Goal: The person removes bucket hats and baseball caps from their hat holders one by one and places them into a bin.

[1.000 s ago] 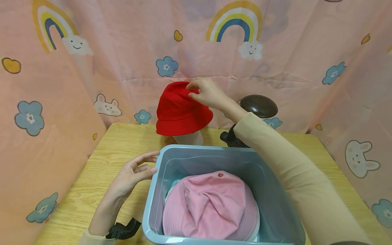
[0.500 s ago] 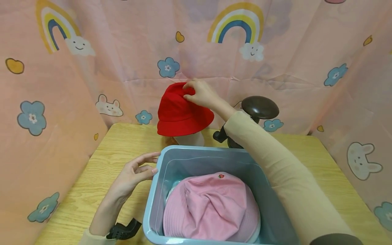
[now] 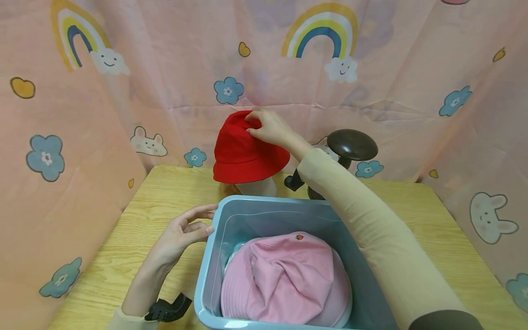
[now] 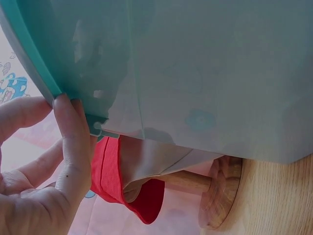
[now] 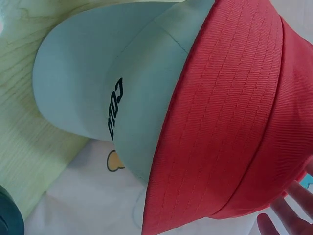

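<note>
Though its crown (image 3: pixel 233 133) dips, red hat (image 3: pixel 249 153), stitched brim (image 5: pixel 210 122)

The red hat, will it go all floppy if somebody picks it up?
Probably a bit: the red hat looks like soft cloth, so its top may squash. The brim might bend less, because rows of stitching run along it. It could also tug the pale cap, since it sits partly over it.

At centre, the red hat (image 3: pixel 245 158) looks like matt, ribbed cloth; lower centre, the pink hat (image 3: pixel 284 284) is soft, creased cloth. The blue bin (image 3: pixel 272 212) is smooth, slightly glossy plastic; the tabletop (image 3: pixel 136 220) shows wood grain.
</note>
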{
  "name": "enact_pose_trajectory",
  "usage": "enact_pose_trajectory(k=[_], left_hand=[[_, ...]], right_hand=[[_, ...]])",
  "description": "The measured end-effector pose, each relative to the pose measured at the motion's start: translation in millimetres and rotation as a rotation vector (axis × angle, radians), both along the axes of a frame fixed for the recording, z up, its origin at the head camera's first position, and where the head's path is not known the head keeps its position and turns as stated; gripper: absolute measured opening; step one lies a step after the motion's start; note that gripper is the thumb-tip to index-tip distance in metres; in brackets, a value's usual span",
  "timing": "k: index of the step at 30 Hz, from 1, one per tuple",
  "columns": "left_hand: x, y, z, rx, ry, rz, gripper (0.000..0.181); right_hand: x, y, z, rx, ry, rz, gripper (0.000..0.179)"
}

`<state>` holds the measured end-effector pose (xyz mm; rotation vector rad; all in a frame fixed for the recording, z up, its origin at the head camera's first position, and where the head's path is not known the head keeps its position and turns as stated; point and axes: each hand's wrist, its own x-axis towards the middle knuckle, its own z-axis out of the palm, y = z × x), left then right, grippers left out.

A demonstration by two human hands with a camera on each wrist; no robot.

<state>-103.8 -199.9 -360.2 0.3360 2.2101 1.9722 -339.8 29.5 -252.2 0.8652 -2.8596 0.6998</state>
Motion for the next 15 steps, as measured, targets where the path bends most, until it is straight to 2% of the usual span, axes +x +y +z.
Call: enact_pose_trajectory(k=[10, 15], left_hand=[[-0.7, 0.0, 1.0, -0.001, -0.004, 0.0, 0.051], [-0.2, -0.3, 0.6, 0.005, -0.002, 0.0, 0.051]], right_hand=[[1.9, -1.8, -1.7, -0.028, -0.02, -0.023, 0.041], [5.1, -1.3, -2.1, -0.043, 0.001, -0.022, 0.04]])
